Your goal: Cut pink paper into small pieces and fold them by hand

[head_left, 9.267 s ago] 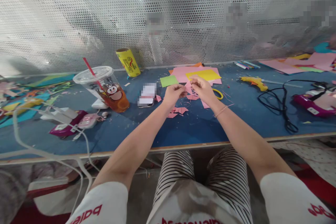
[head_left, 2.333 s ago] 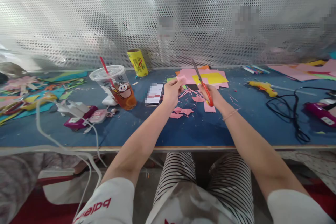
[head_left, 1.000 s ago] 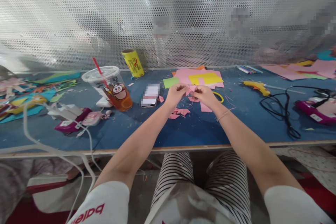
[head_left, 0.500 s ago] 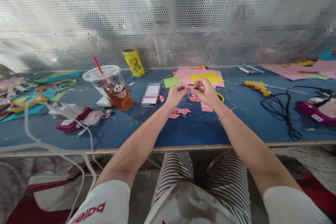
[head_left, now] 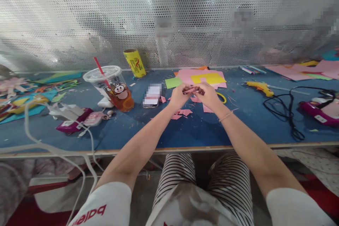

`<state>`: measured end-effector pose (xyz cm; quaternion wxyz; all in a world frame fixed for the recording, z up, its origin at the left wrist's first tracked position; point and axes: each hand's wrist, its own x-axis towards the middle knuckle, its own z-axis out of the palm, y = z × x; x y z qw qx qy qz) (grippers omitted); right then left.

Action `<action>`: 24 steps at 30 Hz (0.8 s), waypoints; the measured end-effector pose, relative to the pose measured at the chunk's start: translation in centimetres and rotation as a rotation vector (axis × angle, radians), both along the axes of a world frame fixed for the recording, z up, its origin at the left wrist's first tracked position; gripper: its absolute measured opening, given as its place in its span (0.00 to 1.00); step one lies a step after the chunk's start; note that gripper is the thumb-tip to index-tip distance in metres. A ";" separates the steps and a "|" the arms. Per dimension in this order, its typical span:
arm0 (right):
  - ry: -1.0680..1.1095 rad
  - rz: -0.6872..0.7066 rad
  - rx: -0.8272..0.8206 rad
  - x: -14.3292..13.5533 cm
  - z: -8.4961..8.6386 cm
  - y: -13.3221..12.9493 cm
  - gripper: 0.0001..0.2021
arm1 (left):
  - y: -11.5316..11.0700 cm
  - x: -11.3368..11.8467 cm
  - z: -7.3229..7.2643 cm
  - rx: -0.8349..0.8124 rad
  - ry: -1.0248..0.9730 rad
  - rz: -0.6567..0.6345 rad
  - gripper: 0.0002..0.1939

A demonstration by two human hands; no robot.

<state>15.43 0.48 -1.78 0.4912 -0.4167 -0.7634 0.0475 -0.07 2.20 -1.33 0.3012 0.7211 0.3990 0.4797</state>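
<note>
Fingers point(head_left: 201, 87) on one paper point(head_left: 189, 91) (pink)

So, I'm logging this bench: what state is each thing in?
Pink paper: held up, shape partly hidden
Left hand: pinching the pink paper
Right hand: pinching it too
Drink cup: lidded, partly full, red straw in
Phone: face up, screen lit
Yellow roll: standing on end
Glue gun: lying on its side
Black cable: loosely looped
Left power strip: white adapters on it

Worktop point(head_left: 144, 132) blue; held paper point(head_left: 189, 91) & scraps point(head_left: 184, 112) pink; yel. sheet point(head_left: 213, 78); lt. grn. sheet point(head_left: 172, 83); red straw point(head_left: 99, 66); yel. glue gun point(head_left: 261, 87); trousers point(head_left: 178, 173) blk./wht. stripes; wht. sleeves point(head_left: 116, 196) w/ red lettering point(head_left: 93, 214).
</note>
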 end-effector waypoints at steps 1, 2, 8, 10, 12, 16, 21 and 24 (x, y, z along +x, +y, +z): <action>-0.001 0.004 0.006 0.0 0.0 -0.1 0.05 | -0.1 0.0 0.0 0.016 0.006 -0.002 0.07; -0.003 0.003 0.017 0.0 0.1 -0.1 0.03 | -0.2 0.1 0.0 0.030 0.004 0.000 0.06; -0.017 -0.016 0.128 0.1 0.2 -0.3 0.04 | 0.0 0.4 0.0 -0.151 -0.254 0.125 0.11; -0.035 -0.013 0.175 0.2 0.2 -0.3 0.05 | 0.0 0.4 0.3 -0.412 -0.441 0.056 0.06; -0.070 -0.001 0.203 0.3 0.2 -0.3 0.06 | -0.3 0.5 0.7 -0.670 -0.595 -0.088 0.04; -0.217 0.038 0.231 0.4 0.1 -0.2 0.06 | -1.1 0.4 1.3 -0.723 -0.748 -0.218 0.04; -0.397 0.033 0.311 0.6 -0.2 0.2 0.08 | -1.4 0.4 1.2 -0.651 -0.711 -0.229 0.07; -0.483 0.022 0.286 0.7 -0.2 0.2 0.08 | -1.3 0.5 1.1 -0.628 -0.684 -0.237 0.06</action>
